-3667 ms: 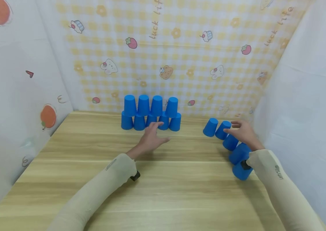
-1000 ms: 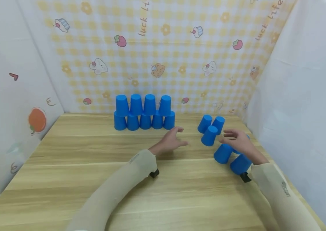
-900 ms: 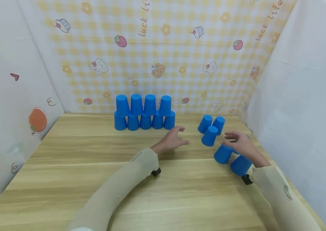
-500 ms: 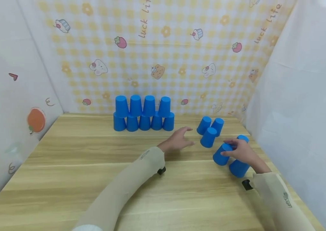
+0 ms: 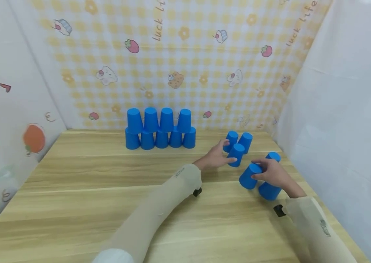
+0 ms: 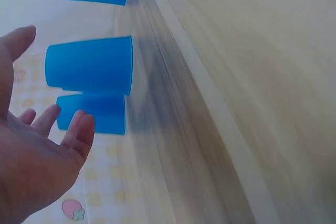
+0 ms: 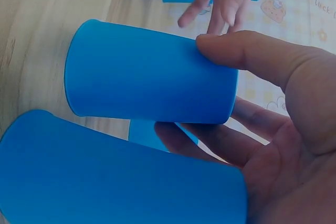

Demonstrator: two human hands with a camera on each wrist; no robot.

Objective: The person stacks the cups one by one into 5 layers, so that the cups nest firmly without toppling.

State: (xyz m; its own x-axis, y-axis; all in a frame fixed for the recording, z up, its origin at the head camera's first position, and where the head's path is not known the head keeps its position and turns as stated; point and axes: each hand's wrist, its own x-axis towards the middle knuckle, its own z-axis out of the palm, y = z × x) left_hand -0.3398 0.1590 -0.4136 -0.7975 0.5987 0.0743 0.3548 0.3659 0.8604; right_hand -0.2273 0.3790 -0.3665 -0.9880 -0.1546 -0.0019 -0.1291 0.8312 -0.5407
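Upside-down blue plastic cups stand on the wooden table. My right hand (image 5: pixel 273 173) holds one blue cup (image 5: pixel 249 176) near its base, thumb on one side and fingers on the other, as the right wrist view shows. My left hand (image 5: pixel 215 157) reaches toward another blue cup (image 5: pixel 237 156), thumb and fingers spread apart around its near side. In the left wrist view a gap shows between the left thumb and that cup (image 6: pixel 89 65). Two cups stand just behind it, one of them the right-hand back cup (image 5: pixel 246 142).
A two-level row of blue cups (image 5: pixel 150 120) stands at the back left, several below and several above. Beside my right hand are a near cup (image 5: pixel 269 190) and a far cup (image 5: pixel 274 156). Patterned cloth (image 5: pixel 188 54) hangs behind the wooden table (image 5: pixel 106 204).
My left hand has moved right, from before the cup row to the loose cups. My right hand has come down onto a cup. One cup now stands in front of the back pair.
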